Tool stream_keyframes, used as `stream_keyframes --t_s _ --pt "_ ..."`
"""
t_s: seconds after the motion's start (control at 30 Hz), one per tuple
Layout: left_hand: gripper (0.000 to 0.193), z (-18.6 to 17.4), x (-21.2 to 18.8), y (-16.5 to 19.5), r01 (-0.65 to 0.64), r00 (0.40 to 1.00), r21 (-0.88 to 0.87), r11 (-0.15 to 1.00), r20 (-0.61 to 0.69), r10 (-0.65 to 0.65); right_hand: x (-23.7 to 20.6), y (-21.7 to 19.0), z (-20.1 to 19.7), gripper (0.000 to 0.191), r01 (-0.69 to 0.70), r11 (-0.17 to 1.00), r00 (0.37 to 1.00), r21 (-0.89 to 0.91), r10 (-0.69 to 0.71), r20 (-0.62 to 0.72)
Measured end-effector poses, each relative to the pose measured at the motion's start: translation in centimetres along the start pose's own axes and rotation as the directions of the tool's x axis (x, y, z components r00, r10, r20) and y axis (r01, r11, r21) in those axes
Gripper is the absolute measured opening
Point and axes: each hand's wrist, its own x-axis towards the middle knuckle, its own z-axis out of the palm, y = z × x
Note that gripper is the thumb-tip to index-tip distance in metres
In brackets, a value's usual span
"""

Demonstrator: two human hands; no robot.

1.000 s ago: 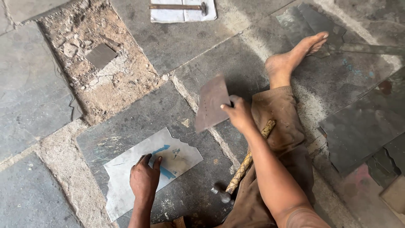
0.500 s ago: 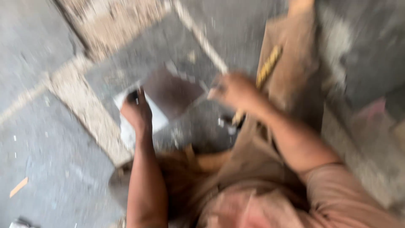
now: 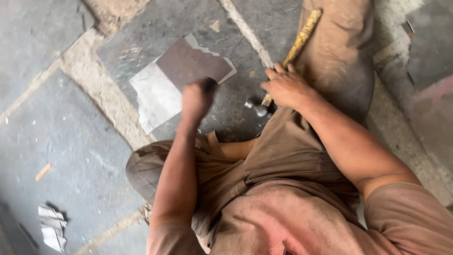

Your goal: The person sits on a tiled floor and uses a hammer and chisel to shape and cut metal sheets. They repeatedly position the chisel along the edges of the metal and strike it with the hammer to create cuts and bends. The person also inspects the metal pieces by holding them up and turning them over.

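At lower left of the frame, crumpled paper scraps [image 3: 51, 226] lay on the stone floor [image 3: 71, 141], with a small orange sliver [image 3: 43, 172] above them. Further right, at upper centre, a pale sheet [image 3: 158, 97] rested flat on the floor, and a dark brown metal plate [image 3: 196, 63] with a jagged upper edge lay on top of it, covering its upper right part. Just below the plate, the left hand [image 3: 198, 97] hovered at the sheet's lower right edge; it was blurred, its fingers looked curled into a loose fist, and I could not tell whether they gripped anything. Right of it, a hammer [image 3: 283, 61] lay on the floor beside the person's trouser leg [image 3: 339, 56], its steel head [image 3: 257, 108] at centre and its yellow handle running toward the top of the frame. The right hand [image 3: 288, 87] rested on the handle near the head, fingers spread flat over it, not clasped around it.
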Motion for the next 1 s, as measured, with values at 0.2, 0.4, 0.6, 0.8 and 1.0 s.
stream_keyframes --t_s 0.2,0.4,0.6,0.8,1.0 --pt "0.02 2.2 -3.1 4.8 -0.045 0.921 0.213 0.976 0.388 -0.042 0.5 -0.5 -1.2 0.037 0.031 0.999 0.999 -0.029 -0.03 0.021" --pt "0.029 6.4 -4.8 9.2 -0.176 0.873 0.162 0.971 0.481 0.078 -0.4 2.7 -2.7 0.037 0.037 0.995 0.913 -0.091 -0.071 -0.403" --pt "0.043 9.0 -4.7 12.5 -0.135 0.898 -0.029 0.99 0.419 0.135 0.1 6.2 -3.0 0.028 -0.309 0.946 0.777 0.101 0.312 -0.546" --pt "0.036 9.7 -4.0 10.9 -0.033 0.881 0.043 0.999 0.473 0.009 0.3 5.8 -3.5 0.043 -0.419 0.894 0.739 0.157 0.436 -0.513" --pt "0.027 9.0 -3.5 8.3 0.0 0.948 0.133 0.991 0.317 -0.043 -0.1 4.8 -4.3 0.046 -0.419 0.89 0.774 0.181 0.455 -0.442"
